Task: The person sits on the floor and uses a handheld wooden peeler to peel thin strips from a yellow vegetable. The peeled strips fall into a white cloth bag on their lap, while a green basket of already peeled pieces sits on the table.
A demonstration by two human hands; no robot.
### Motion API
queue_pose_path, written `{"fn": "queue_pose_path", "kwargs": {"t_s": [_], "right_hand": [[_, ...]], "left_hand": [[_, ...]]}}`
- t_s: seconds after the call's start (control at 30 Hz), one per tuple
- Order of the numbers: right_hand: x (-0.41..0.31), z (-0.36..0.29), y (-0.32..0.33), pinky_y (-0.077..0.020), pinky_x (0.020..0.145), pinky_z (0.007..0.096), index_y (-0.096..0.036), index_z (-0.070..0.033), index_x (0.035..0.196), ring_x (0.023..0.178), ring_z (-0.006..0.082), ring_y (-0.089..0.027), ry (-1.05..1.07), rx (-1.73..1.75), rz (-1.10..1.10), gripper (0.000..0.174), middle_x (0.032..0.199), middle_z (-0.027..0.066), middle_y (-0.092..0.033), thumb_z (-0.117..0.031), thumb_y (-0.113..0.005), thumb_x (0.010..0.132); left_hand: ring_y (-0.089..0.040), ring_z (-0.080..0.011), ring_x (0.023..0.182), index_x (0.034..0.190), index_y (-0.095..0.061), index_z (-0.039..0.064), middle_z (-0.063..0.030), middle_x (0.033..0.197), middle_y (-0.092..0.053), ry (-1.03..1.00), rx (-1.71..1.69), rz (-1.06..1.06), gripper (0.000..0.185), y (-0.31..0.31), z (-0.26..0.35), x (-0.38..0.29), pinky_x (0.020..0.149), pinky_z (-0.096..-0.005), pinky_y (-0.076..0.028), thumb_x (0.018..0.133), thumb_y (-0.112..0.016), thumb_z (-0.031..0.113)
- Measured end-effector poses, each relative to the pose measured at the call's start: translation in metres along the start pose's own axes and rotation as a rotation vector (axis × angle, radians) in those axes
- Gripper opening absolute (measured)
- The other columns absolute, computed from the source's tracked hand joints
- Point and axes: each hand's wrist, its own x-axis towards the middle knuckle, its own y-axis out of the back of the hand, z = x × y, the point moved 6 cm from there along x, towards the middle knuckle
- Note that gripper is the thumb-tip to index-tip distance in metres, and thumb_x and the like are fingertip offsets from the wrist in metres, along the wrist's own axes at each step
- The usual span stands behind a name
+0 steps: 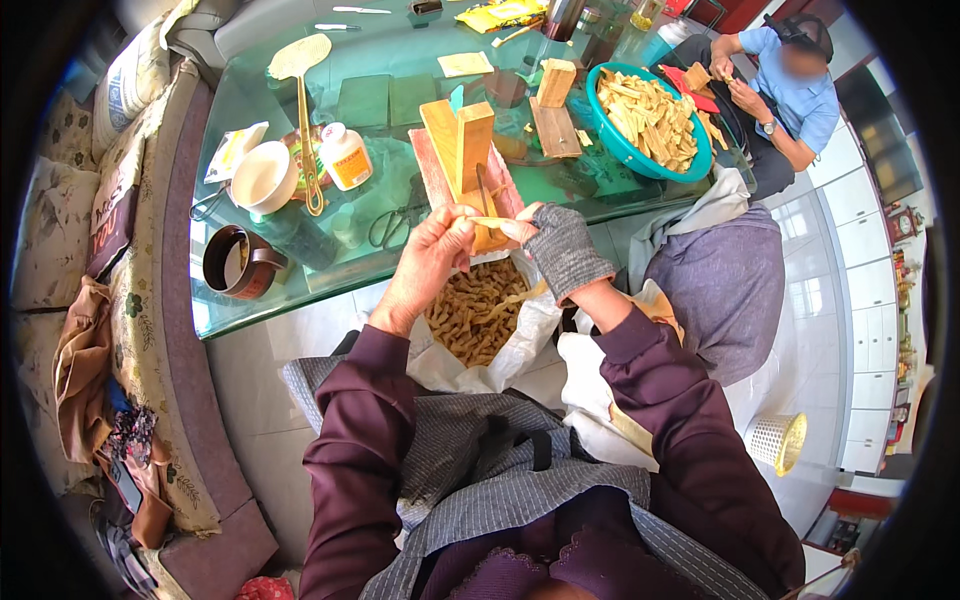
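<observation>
Between my two hands a short pale-yellow strip is stretched, pinched at both ends by fingertips. Bare fingers of my left hand grip its left end. On my right hand is a grey knitted fingerless glove, and its thumb and fingers hold the other end. Just beyond the strip stands a wooden block stand with a thin upright metal blade, on a folded pink towel at the glass table's edge. Below my hands, a white sack lies open, full of brown twisted strips.
A teal basin of yellow pieces sits at the table's right end, near a seated person. A second wooden stand, mug, bowl, white bottle, scissors and skimmer also occupy the glass.
</observation>
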Motion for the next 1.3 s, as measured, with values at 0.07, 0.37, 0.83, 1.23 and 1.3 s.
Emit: {"fn": "queue_pose_path", "kwargs": {"t_s": [0.07,0.37,0.83,1.23,1.3], "right_hand": [[0.006,0.004,-0.004,-0.0428,0.052,0.0287,-0.062,-0.002,0.078,0.053,0.0152,-0.054,0.086,-0.08,0.04,0.026,0.062,0.0072,-0.055,-0.027,-0.063,0.085],[0.031,0.01,-0.005,-0.0455,0.066,0.0365,-0.061,-0.002,0.08,0.07,0.0265,-0.059,0.119,-0.075,0.146,0.026,0.074,0.0137,-0.059,-0.028,-0.059,0.084],[0.002,0.087,-0.019,-0.0475,0.054,0.0354,-0.054,-0.004,0.081,0.056,0.024,-0.058,-0.295,0.21,0.068,0.027,0.064,0.011,-0.058,-0.03,-0.06,0.086],[-0.035,-0.05,0.06,-0.0313,0.035,0.0218,-0.045,-0.015,0.072,0.043,0.0069,-0.036,-0.335,1.923,-0.455,0.021,0.055,-0.0044,-0.036,-0.02,-0.051,0.092],[-0.059,-0.062,0.171,-0.028,0.034,0.0204,-0.044,-0.016,0.075,0.041,0.0037,-0.034,0.003,1.838,-0.475,0.019,0.056,-0.0064,-0.036,-0.021,-0.045,0.094]], "left_hand": [[-0.043,-0.0045,0.058,0.103,-0.054,0.004,0.0038,0.071,-0.049,-0.022,0.042,0.019,0.013,0.004,0.0,0.004,0.054,-0.0192,-0.038,0.096,-0.048,0.014],[-0.042,-0.0017,0.053,0.098,-0.053,0.008,0.0053,0.066,-0.049,-0.117,0.242,0.202,0.008,0.003,0.008,0.017,0.045,-0.0184,-0.034,0.095,-0.052,0.016],[-0.055,-0.034,0.088,0.1,-0.058,0.005,-0.0139,0.104,-0.055,-0.6,1.295,0.312,0.028,-0.041,0.039,-0.033,0.072,-0.0422,-0.046,0.072,-0.064,0.003],[-0.062,-0.0372,0.073,0.085,-0.064,0.001,-0.0215,0.073,-0.061,0.07,1.112,-0.173,0.025,-0.047,-0.085,-0.048,0.065,-0.0443,-0.049,0.077,-0.064,0.024],[-0.062,-0.038,0.073,0.087,-0.066,0.003,-0.0222,0.076,-0.062,0.045,1.137,-0.2,0.025,-0.042,-0.108,-0.042,0.067,-0.0455,-0.049,0.078,-0.061,0.026]]}}
